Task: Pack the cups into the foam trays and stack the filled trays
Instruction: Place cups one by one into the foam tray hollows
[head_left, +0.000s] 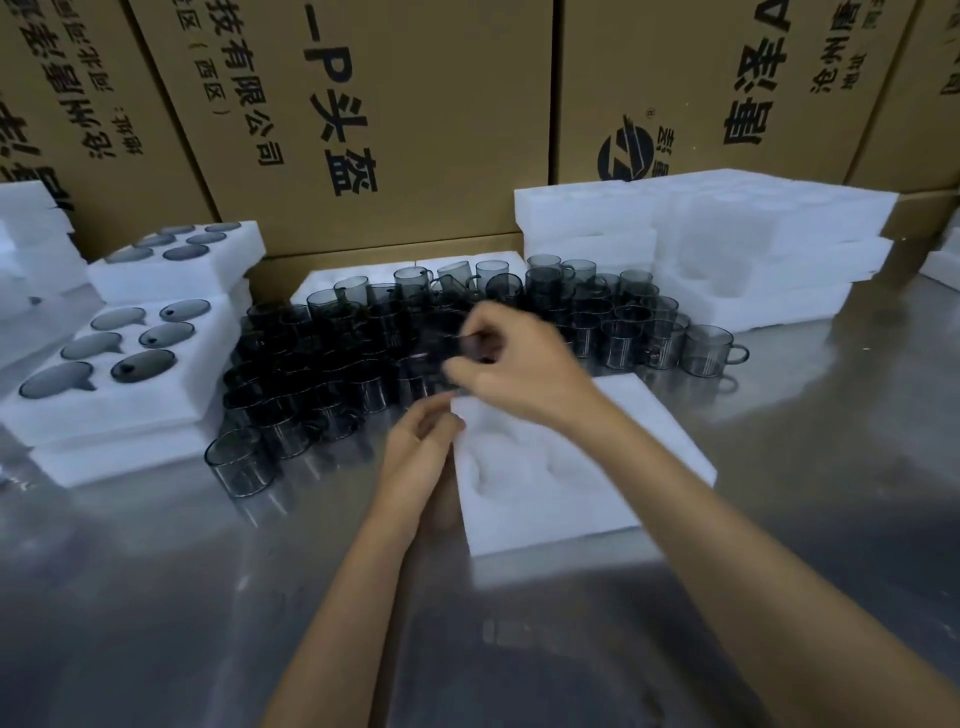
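Cups, smoky grey glass ones with handles, are what we are packing. Far left of our fingers, a filled foam tray (156, 384) sits on another white tray, six cups sunk in its pockets; a second filled tray (176, 265) stands behind it. Just left of and beyond our fingertips, the loose cups (332, 374) crowd together on the steel table (156, 597), one cup (241, 462) nearest us at the cluster's front corner. Our left hand (421, 457) rests at the near-left corner of the empty foam tray (566, 467), fingers loosely curled against its edge; we cannot tell if they pinch it. Our right hand (514, 364) reaches over the tray's far edge into the cluster, fingers curled round a dark, blurred cup (472, 345). Right of our fingers, a lone cup (711, 351) ends the row, and beyond it empty foam trays (727, 244) are stacked before cardboard boxes (395, 104).
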